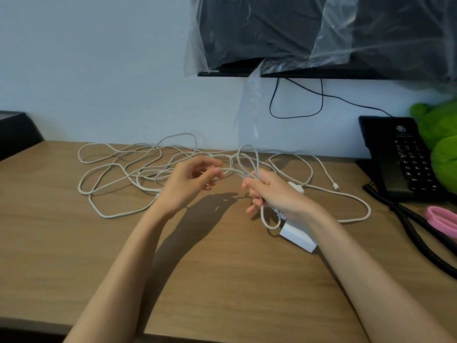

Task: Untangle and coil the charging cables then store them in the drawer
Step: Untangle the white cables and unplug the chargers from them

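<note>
Across the worktop [74, 243] sprawl limp, light cables [118, 167] — best taken strand by strand. The right grip [274, 194] clasps gathered loops; whether the left grip [190, 179] pinches one, I cannot tell.

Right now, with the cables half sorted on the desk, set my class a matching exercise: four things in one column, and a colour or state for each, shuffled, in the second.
Things
1. telephone
2. plush toy
3. power adapter
4. right hand

Descriptions
A. green, at the far right edge
B. grips loops of the white cable
C. black, at the right of the desk
D. white, on the desk under the right wrist

Pairs: 1-C, 2-A, 3-D, 4-B.
</note>
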